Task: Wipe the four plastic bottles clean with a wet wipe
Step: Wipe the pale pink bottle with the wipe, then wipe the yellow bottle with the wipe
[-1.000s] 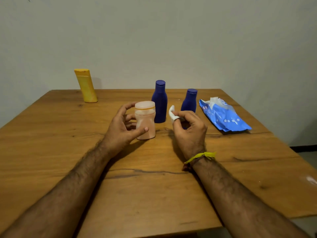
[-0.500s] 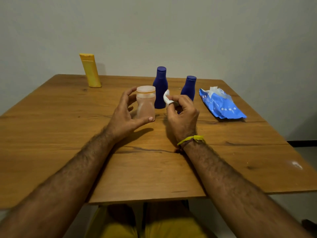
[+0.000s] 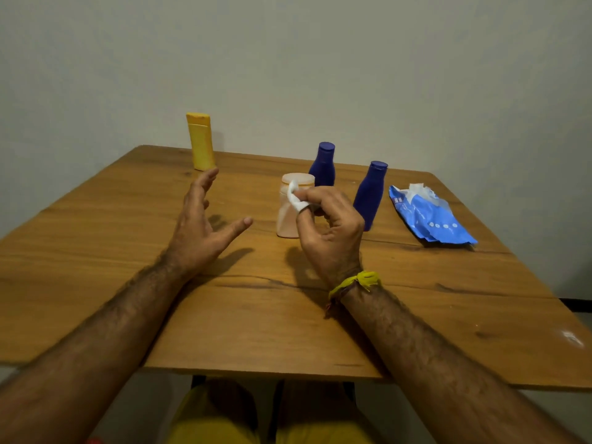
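Observation:
A pale peach bottle (image 3: 288,216) stands upright on the wooden table (image 3: 256,315), free of both hands. Right in front of it my right hand (image 3: 330,229) pinches a small folded white wet wipe (image 3: 296,198) between thumb and fingers. My left hand (image 3: 201,229) hovers with spread, straight fingers to the left of the peach bottle, holding nothing. Two dark blue bottles stand behind: one (image 3: 323,165) directly behind the peach bottle, the other (image 3: 370,193) to its right. A yellow bottle (image 3: 201,141) stands at the table's far left edge.
A blue pack of wet wipes (image 3: 429,216) lies at the right of the table with a white wipe sticking out of its top. A plain wall runs close behind the table. My yellow-clad lap shows below the near edge.
My left hand has let go of the peach bottle and moved left, fingers spread. The bottle now stands alone. The right hand keeps the wipe. The camera has tilted down.

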